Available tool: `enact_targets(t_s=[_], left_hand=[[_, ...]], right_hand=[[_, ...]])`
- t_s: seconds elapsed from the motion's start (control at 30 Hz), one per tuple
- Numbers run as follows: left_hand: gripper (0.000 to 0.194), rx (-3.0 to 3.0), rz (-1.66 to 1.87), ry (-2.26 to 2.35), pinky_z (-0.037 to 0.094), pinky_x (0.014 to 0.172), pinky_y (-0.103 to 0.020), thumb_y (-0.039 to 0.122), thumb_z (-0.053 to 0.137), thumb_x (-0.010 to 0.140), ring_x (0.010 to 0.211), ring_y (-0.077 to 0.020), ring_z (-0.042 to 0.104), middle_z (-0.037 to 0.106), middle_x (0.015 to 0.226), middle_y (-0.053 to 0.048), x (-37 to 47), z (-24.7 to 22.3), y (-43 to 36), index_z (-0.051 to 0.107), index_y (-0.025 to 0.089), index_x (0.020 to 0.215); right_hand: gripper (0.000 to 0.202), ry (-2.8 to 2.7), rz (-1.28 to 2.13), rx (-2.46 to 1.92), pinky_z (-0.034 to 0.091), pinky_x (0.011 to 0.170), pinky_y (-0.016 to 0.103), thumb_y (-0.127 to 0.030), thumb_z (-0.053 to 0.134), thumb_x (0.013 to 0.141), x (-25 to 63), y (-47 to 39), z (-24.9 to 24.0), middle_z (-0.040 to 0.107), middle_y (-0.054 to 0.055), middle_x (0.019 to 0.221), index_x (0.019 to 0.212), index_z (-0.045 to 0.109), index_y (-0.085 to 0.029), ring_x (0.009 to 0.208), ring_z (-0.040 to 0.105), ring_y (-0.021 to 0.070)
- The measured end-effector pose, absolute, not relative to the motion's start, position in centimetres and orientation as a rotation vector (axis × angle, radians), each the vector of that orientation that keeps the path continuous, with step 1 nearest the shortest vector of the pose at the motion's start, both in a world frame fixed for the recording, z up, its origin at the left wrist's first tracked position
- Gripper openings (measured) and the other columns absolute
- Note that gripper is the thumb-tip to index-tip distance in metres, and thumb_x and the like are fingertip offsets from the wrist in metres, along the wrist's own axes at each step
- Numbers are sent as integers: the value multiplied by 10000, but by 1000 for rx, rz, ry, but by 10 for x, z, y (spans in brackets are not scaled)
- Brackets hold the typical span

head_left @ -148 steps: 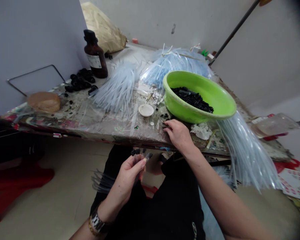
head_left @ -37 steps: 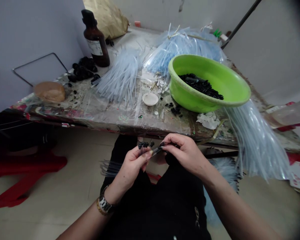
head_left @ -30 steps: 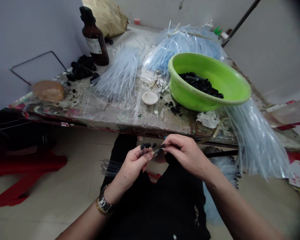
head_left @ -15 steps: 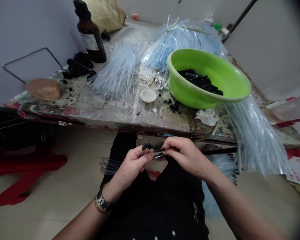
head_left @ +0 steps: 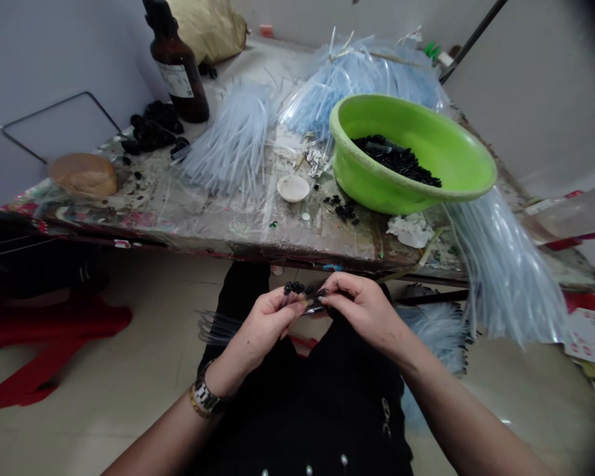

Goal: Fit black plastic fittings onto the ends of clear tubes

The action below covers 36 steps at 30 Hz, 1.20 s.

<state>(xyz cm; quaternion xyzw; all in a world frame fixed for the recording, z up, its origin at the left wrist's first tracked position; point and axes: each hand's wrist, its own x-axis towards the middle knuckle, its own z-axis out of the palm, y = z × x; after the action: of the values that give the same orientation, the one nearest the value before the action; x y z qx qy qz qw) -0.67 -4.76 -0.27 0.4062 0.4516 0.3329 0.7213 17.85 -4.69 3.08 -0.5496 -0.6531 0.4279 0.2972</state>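
Observation:
My left hand (head_left: 264, 325) is closed round a bundle of thin clear tubes (head_left: 218, 328), whose free ends stick out to the left. Black tips (head_left: 297, 288) cluster at the bundle's other end, above my left thumb. Close by on the right, my right hand (head_left: 359, 307) pinches a small black piece (head_left: 322, 293) at the end of one tube. Both hands are over my lap, in front of the table edge. The finer contact between piece and tube is too small to make out.
On the messy table (head_left: 203, 225) are a green basin (head_left: 456, 162) holding black pieces, a small white dish (head_left: 293, 188), a brown bottle (head_left: 181, 73), a tan block (head_left: 82, 174) and clear tube bundles (head_left: 233, 135). A red stool (head_left: 54, 330) is at the left.
My right fingertips have shifted slightly left, closer to my left hand. The left hand keeps its hold on the tubes. The whole view has moved a little.

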Motion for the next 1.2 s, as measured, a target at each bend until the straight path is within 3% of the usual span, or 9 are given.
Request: enact_targets(t_s=[0.1,0.23,0.37,0.6,0.9,1.2], left_hand=[[160,885,724,978,239,447,-215,298,678,762,468,-63,332,469,563,52,-7,-3,-46,671,148,818],[205,834,728,967,225,441,-210,323,709,748,463,-57,319,465,564,54,-9,-4,-46,681,147,851],[233,829,724,972,220,433,-207,349,737,736,463,-56,317,475,564,48,-9,-6,-47,683,147,838],[230,849,696,939,234,426,-209,367,742,737,472,-60,334,536,599,30,-11,-7,-48,705,161,831],[116,809,737,956,261,443,-204,263,733,744,480,-60,361,576,617,18,-6,-7,-49,714,158,787],[143,842,717,947,300,494,-218,251,704,747,484,-66,329,479,539,55,-1,3,-52,644,154,659]], right_hand=[[41,-1598,1273,-1421,426,654,248,-188,612,795,183,-45,28,607,-23,726,832,592,-190,683,555,128],[207,-1519,1339,-1401,465,701,267,-206,641,783,188,-45,28,646,-4,817,977,571,-192,744,594,143],[50,-1765,1194,-1432,441,701,262,-215,583,852,190,-45,34,638,-3,788,887,608,-190,735,578,138],[117,-1972,1109,-1401,421,692,250,-197,544,894,191,-42,38,650,4,779,819,633,-190,729,579,136],[177,-1839,1112,-1475,353,595,230,-172,539,864,181,-49,31,523,-35,640,689,519,-193,616,478,110],[180,-1711,1132,-1543,341,598,230,-187,521,854,177,-59,20,509,-38,629,677,493,-194,613,469,108]])
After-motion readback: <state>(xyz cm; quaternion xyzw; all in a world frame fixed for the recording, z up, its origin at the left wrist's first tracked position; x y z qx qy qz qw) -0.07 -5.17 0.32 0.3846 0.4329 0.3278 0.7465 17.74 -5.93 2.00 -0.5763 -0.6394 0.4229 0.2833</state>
